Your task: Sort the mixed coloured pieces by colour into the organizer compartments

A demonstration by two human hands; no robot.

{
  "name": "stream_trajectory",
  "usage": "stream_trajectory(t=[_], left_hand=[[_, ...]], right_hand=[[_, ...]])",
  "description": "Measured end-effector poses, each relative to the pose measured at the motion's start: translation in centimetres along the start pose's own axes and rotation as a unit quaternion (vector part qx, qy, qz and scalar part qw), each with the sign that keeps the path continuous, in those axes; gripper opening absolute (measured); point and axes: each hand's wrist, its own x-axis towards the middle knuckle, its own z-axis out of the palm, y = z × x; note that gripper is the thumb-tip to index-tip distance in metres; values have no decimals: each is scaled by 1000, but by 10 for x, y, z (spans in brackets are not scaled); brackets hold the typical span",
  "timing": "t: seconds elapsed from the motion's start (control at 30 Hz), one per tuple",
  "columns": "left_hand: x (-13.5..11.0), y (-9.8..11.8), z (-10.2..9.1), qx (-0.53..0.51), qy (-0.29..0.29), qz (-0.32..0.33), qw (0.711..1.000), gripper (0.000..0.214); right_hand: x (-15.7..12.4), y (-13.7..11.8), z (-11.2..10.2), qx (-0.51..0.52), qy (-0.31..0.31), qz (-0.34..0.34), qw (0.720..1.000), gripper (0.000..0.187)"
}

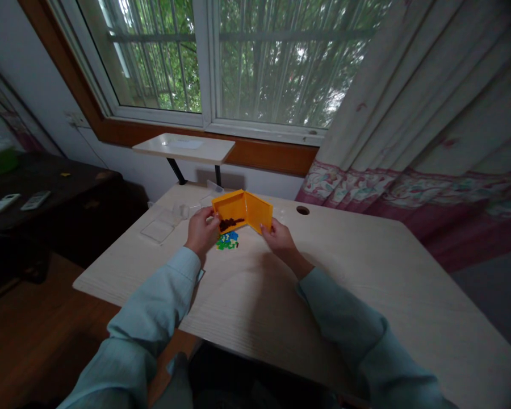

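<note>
An orange hinged box [243, 209] is held open and tilted above the light wooden table [332, 284]. My left hand [202, 230] grips its left half, where a clump of small dark pieces [230, 222] lies near the lower edge. My right hand [279, 237] grips the lower corner of the right half. Just below the box, a small heap of green and blue pieces [227, 241] rests on the table between my hands.
Clear plastic trays [167, 222] lie on the table left of the box. A cable hole [302, 210] sits right of it. A small white shelf [183, 149] stands under the window. A dark cabinet [46, 199] with two remotes [19, 202] is at left, curtains at right.
</note>
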Motion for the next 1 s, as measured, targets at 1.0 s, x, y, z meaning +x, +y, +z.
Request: stream_trajectory(t=[1.0], left_hand=[[-7, -17, 6, -87, -11, 4, 996, 28]], right_hand=[[-39, 4, 2, 38, -18, -50, 998, 42]])
